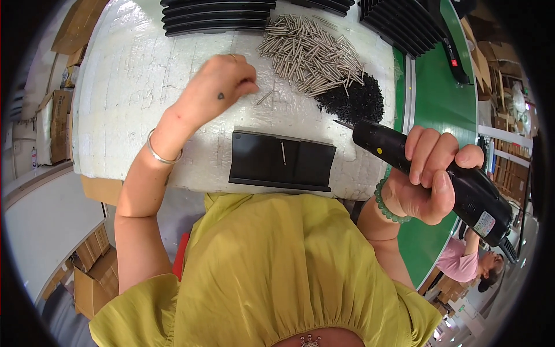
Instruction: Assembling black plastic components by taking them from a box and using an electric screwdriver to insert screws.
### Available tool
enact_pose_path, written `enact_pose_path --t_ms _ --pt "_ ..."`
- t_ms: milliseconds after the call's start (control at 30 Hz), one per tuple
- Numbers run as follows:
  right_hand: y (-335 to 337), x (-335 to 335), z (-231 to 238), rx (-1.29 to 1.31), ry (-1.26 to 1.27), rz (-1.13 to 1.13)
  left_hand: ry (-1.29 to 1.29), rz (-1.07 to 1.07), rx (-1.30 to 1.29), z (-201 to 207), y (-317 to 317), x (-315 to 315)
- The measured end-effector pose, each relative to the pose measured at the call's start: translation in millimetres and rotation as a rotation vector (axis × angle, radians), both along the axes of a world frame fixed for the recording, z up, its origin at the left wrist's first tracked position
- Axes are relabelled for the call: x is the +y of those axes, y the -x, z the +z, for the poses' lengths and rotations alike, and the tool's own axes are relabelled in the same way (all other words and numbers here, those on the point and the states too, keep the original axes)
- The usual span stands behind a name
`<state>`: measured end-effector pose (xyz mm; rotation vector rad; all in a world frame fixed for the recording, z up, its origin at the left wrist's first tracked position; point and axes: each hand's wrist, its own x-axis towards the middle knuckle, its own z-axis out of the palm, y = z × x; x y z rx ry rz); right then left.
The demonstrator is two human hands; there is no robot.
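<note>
My right hand [430,170] is wrapped round a black electric screwdriver [384,144], its bit pointing left over the small black screws [354,99]. My left hand [221,85] hovers over the white table to the left of a heap of silvery metal pins [309,52]. Its fingers are curled together, and whatever they may hold is hidden. Just right of those fingers, a single pin [264,97] lies apart from the heap. Close to my body rests a flat black rectangular part [254,159] with a raised edge, and one slim metal pin [283,153] lies on its face.
Stacked black ribbed parts [219,16] stand at the table's far edge, with more black parts [404,26] at the far right. A green surface [445,110] runs along the right side. Cardboard boxes [95,277] are at the lower left. Another person [462,260] is at the far right.
</note>
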<state>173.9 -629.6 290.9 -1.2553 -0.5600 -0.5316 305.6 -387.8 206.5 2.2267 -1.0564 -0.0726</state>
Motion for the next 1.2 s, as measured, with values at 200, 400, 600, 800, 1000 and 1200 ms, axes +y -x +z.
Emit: enact_pose_path --t_ms 200,400,600,800,1000,1200 --pt "2.2 1.9 -1.6 0.014 -0.017 -0.011 0.080 0.038 0.138 -7.1 1.0 0.9" --pt "1.7 0.0 0.1 0.031 -0.017 0.006 0.256 0.217 0.378 15.8 14.1 -6.6" --pt "18.7 20.7 6.2 0.109 -0.009 -0.013 0.343 -0.040 -0.008 1.1 71.2 -18.0" --pt "26.2 30.5 -1.6 0.166 0.124 0.047 0.223 0.125 -0.107 -13.6 105.3 -21.5" --pt "23.8 34.9 -10.6 0.190 0.148 0.035 0.204 0.167 -0.163 -11.2 109.5 -23.2" --pt "22.8 35.0 -10.2 0.193 0.164 0.043 0.235 0.194 -0.078 -11.3 109.4 -23.4"
